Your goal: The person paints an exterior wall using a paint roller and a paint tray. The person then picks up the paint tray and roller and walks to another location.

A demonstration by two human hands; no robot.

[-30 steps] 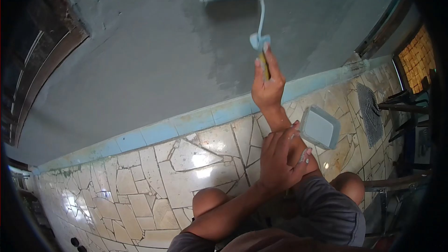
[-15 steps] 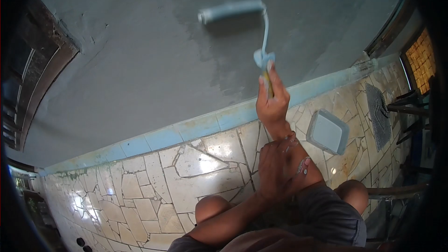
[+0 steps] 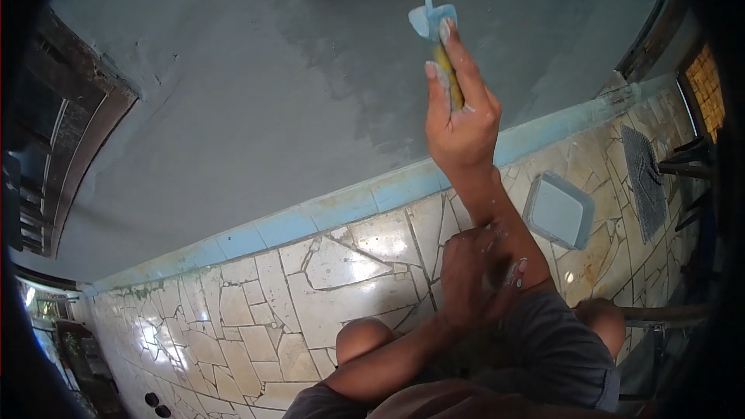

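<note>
My right hand [image 3: 466,128] is closed round the yellow handle of a paint roller [image 3: 452,81]. White paint marks its thumb and fingertips. A light blue piece sits at the top of the handle, and the white rod runs up out of view; the roller head is hidden beyond the top edge. My left hand [image 3: 469,275], paint-spotted, lies across my right forearm with its fingers wrapped round it. In front is a grey wall [image 3: 233,124] with darker, wet-looking patches. A square tub of pale grey paint [image 3: 557,213] stands on the floor right of my forearm.
Light blue tiles [image 3: 287,226] run along the foot of the wall. The floor [image 3: 256,341] is irregular pale stone. A grey mat [image 3: 644,182] lies at the right near dark furniture [image 3: 687,171]. A dark wooden frame [image 3: 97,140] is at the left.
My right hand has moved up along the wall with the roller, whose head has left the view at the top. My left hand remains on my right forearm.
</note>
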